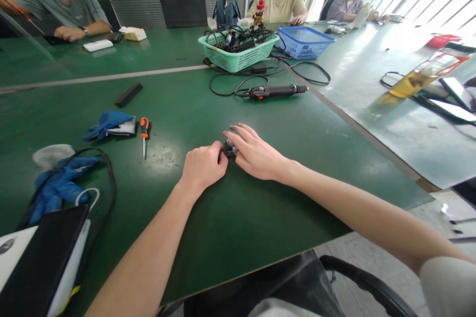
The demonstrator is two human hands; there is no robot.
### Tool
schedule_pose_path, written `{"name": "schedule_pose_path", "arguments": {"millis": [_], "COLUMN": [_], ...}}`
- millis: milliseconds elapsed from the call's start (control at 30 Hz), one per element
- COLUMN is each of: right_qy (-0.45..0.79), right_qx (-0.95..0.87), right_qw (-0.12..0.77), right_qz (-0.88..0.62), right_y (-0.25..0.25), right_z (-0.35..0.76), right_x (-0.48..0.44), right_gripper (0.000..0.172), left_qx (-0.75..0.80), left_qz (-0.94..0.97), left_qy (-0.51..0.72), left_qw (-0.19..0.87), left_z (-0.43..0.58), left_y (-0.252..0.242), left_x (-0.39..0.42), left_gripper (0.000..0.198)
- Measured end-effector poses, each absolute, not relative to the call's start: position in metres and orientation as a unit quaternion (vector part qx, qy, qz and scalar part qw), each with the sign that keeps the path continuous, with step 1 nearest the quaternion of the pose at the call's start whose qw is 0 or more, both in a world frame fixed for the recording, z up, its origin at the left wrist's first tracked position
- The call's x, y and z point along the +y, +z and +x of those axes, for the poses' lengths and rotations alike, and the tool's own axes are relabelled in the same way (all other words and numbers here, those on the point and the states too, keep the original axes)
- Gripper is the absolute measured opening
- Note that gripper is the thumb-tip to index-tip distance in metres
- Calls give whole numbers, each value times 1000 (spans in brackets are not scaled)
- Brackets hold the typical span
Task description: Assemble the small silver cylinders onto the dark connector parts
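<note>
A small dark grey part, metallic in look [230, 149], sits between my hands just above the green table; fingers cover most of it and I cannot tell its kind. My left hand [204, 167] is closed on its left side, thumb and bent forefinger pinching it. From the right, my right hand [259, 155] grips the same part, its fingers reaching over the top and the thumb below. Left of my hands lies a screwdriver [144, 129] with an orange and black handle. Beyond them is a black electric screwdriver [277, 91] with its cord.
Blue gloves [111, 124], a dark bar [128, 94] and a phone [46, 252] lie to the left. A green basket [238, 59] of corded tools and a blue basket [307, 44] stand at the back. A bottle [416, 79] rests at right. Several people sit across the table.
</note>
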State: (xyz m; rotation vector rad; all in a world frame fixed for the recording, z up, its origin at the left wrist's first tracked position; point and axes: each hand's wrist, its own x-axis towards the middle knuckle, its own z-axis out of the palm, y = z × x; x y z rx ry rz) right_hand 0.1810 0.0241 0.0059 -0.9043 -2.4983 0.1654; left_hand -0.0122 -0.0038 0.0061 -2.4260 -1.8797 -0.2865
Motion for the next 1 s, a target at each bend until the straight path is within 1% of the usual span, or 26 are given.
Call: {"name": "schedule_pose_path", "arguments": {"millis": [133,200,267,333,400,633,767,900,1000], "right_qy": [50,39,33,32,33,64,65,96,124], "right_qx": [-892,-892,-899,-907,-908,-897,-915,-927,-929], "right_qw": [276,278,266,251,243,277,256,240,234], "right_qz": [-354,-354,-345,-338,-338,-339,-306,-273,-257], "right_y": [7,1,-4,-9,-11,-8,-5,0,3], "right_z": [203,210,212,212,211,218,227,234,234], "right_x": [20,18,18,20,24,30,30,25,21], "right_gripper": [42,34,30,29,29,24,24,22,28], "left_qx": [-614,-610,-596,-577,-565,-565,-564,-566,-565], "left_qz": [-779,-780,-792,-808,-818,-819,-819,-819,-819], "left_qy": [-124,-137,-134,-117,-103,-98,-101,-96,-94], "left_qw": [17,11,8,11,17,14,19,12,10], "left_z": [-9,-7,-5,-2,-1,1,2,3,3], "left_y": [6,6,5,4,3,4,2,3,4], "left_x": [-3,-2,-1,1,2,6,7,6,5], "left_gripper": [26,32,41,48,51,52,54,54,54]}}
